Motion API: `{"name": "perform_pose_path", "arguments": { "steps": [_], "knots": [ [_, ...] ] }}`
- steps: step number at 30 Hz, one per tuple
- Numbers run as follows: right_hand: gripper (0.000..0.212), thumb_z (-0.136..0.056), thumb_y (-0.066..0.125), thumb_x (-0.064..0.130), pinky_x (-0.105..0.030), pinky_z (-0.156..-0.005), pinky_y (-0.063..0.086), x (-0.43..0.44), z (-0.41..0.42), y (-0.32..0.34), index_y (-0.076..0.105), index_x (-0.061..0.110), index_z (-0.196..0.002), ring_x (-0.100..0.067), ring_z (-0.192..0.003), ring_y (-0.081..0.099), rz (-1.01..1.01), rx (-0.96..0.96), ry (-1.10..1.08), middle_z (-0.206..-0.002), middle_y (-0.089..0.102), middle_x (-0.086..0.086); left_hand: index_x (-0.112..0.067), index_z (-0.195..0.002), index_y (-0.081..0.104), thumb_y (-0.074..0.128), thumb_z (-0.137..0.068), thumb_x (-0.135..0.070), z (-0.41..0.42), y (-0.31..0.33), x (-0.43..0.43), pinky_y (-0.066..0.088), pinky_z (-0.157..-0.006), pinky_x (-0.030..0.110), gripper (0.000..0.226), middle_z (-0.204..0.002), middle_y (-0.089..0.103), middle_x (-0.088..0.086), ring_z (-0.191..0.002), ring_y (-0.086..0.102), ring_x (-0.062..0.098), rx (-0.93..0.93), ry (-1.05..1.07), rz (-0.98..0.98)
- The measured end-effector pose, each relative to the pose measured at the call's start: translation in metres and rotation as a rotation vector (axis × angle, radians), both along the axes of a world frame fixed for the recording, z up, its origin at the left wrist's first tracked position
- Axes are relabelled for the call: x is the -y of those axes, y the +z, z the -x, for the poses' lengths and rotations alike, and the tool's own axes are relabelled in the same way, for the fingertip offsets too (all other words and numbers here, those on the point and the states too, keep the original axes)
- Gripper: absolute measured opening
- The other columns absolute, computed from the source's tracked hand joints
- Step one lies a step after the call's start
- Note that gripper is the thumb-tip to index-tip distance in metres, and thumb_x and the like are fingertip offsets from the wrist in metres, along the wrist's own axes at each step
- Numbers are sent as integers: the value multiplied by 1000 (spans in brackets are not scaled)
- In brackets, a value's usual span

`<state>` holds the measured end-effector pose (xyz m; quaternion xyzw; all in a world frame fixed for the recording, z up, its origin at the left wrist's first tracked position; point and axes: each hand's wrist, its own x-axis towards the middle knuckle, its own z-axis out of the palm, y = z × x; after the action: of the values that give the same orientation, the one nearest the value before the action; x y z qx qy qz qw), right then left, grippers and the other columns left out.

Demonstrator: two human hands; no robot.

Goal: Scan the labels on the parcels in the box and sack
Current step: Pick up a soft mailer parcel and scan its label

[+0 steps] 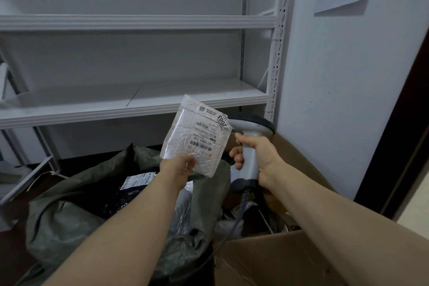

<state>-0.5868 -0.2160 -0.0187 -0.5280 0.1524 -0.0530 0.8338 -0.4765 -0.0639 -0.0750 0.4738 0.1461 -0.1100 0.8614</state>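
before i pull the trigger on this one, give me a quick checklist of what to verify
1. Parcel held: ok, the left hand pinches the white parcel by its lower edge.
2. Label readable: ok, the label faces the camera with its barcodes uncovered.
3. Scanner gripped: ok, the right hand wraps the scanner handle.
4. Scanner aimed at label: not ok, its head sits behind the parcel's right edge.
5. Cable free: cannot tell, the cable drops out of sight beside the cardboard box.

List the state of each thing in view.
White padded mailer parcel: held up, label facing camera.
Left hand: pinches mailer's lower edge.
Grey handheld barcode scanner: raised beside mailer.
Right hand: grips scanner handle.
Green woven sack: open, parcels inside.
Brown cardboard box: open, flaps up.
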Motion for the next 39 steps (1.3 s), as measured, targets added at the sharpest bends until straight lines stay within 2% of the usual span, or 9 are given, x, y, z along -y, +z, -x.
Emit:
{"name": "perform_pose_path", "arguments": {
  "steps": [4,12,27,31,33,34,36,37,39],
  "knots": [
    [17,-85,64,17,-20,-38,42,6,1,0,52,9,-78,-13,-38,47,-133,5,-58,-56,57,-10,8,-130,45,57,-83,19,-2,-2,-4,52,-40,21,50,-127,51,26,-78,58,29,-9,10,2],
    [17,-87,63,19,-20,-38,43,5,1,3,49,10,-80,-12,-40,47,-229,-26,-62,-56,57,-8,9,-129,46,53,-83,20,-2,-2,-5,51,-41,19,48,-128,51,25,-79,58,27,-4,24,12],
    [20,-87,63,20,-17,-39,43,-12,-2,4,48,10,-77,-11,-39,46,-346,-70,-29,-58,54,-7,12,-127,48,53,-83,20,9,9,-9,50,-41,17,45,-128,52,25,-79,57,23,-39,14,72],
    [22,-88,62,21,-17,-38,43,-16,-6,0,49,9,-75,-11,-38,46,-350,-66,-13,-57,56,-8,12,-127,48,55,-84,17,11,9,-12,48,-40,14,44,-129,51,24,-73,54,16,-66,81,53],
    [22,-89,61,21,-18,-37,43,-18,-10,-3,49,8,-76,-11,-37,47,-335,-61,3,-55,59,-10,7,-128,47,58,-82,15,7,5,-17,47,-38,14,47,-122,52,22,-71,52,17,-100,153,42],
    [21,-89,61,22,-18,-37,43,-21,-13,-6,50,8,-77,-11,-37,47,-329,-74,11,-55,60,-10,2,-128,46,59,-83,11,1,0,-26,50,-43,16,48,-116,52,19,-73,53,18,-136,220,27],
    [20,-89,61,22,-19,-37,43,-20,-16,-11,51,8,-79,-11,-37,48,-325,-83,10,-55,59,-9,-6,-130,45,61,-84,0,-4,-6,-41,53,-66,24,48,-111,54,13,-87,58,23,-202,313,-1],
    [21,-90,60,22,-19,-37,43,-20,-18,-15,50,8,-79,-11,-37,47,-328,-88,14,-55,58,-9,-8,-131,46,60,-86,-6,-8,-7,-51,50,-77,28,47,-116,55,12,-99,58,26,-243,353,-28],
    [22,-92,58,23,-18,-36,41,-19,-23,-21,48,9,-78,-11,-35,46,-338,-96,17,-54,56,-8,-11,-134,45,59,-91,-14,-6,-15,-64,45,-85,31,45,-134,48,13,-120,49,31,-265,274,-162]
  ]
}}
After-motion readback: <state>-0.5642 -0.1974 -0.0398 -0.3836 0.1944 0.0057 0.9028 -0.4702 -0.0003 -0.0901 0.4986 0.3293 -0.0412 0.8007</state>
